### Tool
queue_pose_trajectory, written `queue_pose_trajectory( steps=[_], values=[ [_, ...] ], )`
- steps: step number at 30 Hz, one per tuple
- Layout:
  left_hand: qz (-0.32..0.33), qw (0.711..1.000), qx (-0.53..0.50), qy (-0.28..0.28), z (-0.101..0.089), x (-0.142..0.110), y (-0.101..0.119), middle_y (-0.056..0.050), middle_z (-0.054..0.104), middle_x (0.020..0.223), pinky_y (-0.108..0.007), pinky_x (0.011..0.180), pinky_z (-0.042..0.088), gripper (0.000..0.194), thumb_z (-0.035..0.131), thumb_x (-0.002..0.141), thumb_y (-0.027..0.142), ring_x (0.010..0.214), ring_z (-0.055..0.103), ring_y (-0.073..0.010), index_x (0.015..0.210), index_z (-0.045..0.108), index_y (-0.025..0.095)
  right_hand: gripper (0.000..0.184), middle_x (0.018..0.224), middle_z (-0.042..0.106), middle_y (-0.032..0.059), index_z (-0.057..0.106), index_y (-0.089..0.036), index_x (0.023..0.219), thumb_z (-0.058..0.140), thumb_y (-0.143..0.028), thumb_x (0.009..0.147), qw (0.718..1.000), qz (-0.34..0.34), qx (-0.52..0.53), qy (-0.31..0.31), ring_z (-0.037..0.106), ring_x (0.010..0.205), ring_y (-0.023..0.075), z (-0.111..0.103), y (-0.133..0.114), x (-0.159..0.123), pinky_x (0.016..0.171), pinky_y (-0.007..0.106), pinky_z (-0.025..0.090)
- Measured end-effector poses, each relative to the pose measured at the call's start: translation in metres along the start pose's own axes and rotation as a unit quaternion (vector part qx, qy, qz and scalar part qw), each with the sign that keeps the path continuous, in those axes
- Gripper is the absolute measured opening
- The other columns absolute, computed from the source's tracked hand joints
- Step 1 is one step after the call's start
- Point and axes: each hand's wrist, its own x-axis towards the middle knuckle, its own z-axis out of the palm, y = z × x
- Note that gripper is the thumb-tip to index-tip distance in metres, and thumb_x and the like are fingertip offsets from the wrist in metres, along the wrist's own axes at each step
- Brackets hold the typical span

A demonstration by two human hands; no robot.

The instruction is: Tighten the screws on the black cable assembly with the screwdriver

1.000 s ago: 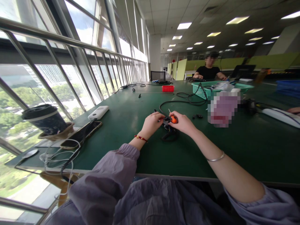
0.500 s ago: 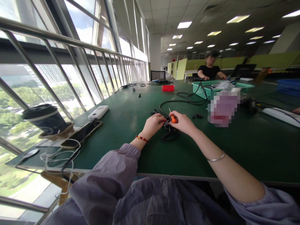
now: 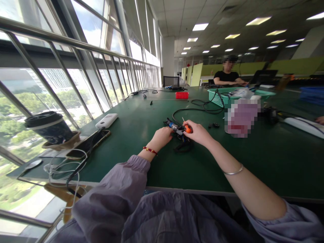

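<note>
On the green table (image 3: 141, 158), my right hand (image 3: 198, 132) is closed round a small screwdriver with an orange handle (image 3: 187, 128). Its tip points at a small black electronic part (image 3: 177, 130) with a black cable (image 3: 182, 146) looped under it. My left hand (image 3: 162, 136) rests curled against the near left side of that part, fingers closed on it. A black cord (image 3: 192, 109) runs from the part toward the back of the table.
A white power bank (image 3: 106, 121), a phone (image 3: 88, 144), a dark paper cup (image 3: 49, 130) and white cables (image 3: 63, 168) lie at the left. A red box (image 3: 181, 95), a teal basket (image 3: 222, 96) and small black bits (image 3: 214, 125) sit farther back. Another person (image 3: 227, 76) sits at the far end.
My left hand has slid down and toward me, uncovering the top of the black part. My right hand stays on the screwdriver in the same place.
</note>
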Motion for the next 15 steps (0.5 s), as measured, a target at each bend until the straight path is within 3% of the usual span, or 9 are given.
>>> queue_pose_trajectory(
  steps=[9, 15],
  values=[
    [-0.05, 0.998, 0.026, -0.018, -0.0026, -0.0024, 0.0034, -0.007, 0.068, 0.101, -0.026, 0.082, 0.05, 0.026, 0.046, 0.085, 0.011, 0.095, 0.064, -0.0191, 0.092, 0.069, 0.018, 0.033, 0.083, 0.065, 0.0009, 0.057, -0.024, 0.104, 0.061, -0.026, 0.07, 1.0, -0.002, 0.008, -0.012, 0.059, 0.071, 0.0161, 0.0006, -0.0008, -0.0009, 0.064, 0.025, 0.041],
    [-0.021, 1.0, 0.016, -0.002, -0.0004, -0.0031, 0.0017, -0.007, 0.068, 0.1, -0.026, 0.078, 0.05, 0.026, 0.044, 0.083, 0.008, 0.092, 0.065, -0.0194, 0.092, 0.066, 0.017, 0.033, 0.093, 0.067, 0.0033, 0.056, -0.024, 0.107, 0.06, -0.026, 0.075, 1.0, -0.011, 0.0, -0.024, 0.061, 0.08, 0.019, 0.0022, -0.0008, -0.0005, 0.068, 0.026, 0.041]
  ],
)
